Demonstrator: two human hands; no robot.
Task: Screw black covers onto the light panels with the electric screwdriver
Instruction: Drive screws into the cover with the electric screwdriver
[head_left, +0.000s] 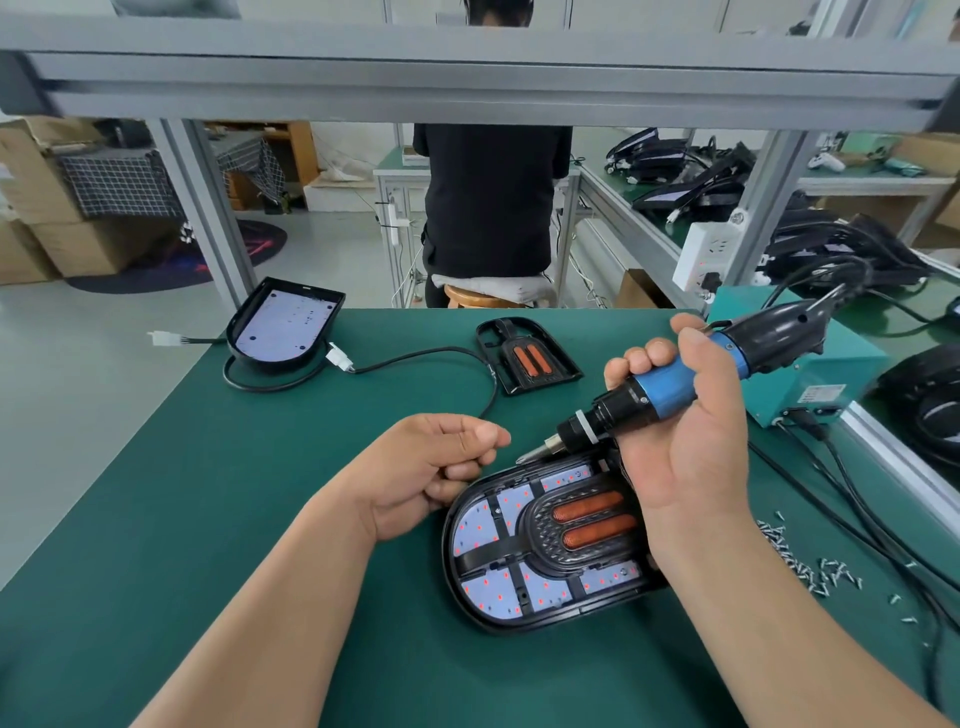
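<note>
A light panel (475, 527) with red LED dots lies on the green mat in front of me. A black cover (543, 530) with two orange coils sits in it. My right hand (691, 447) grips the blue-and-black electric screwdriver (670, 382) above the panel's far end, bit tip pointing left and down. My left hand (431, 467) is curled at the panel's far-left edge, thumb pressed on the forefinger close to the bit tip; nothing shows between the fingers. A second panel (283, 327) without a cover lies far left. A spare cover (524, 356) lies behind.
Loose screws (810, 564) are scattered on the mat at the right. A teal power box (815, 364) with black cables (852, 499) stands at the right edge. A cable (415, 358) runs from the far panel. A person in black (491, 208) sits beyond the table.
</note>
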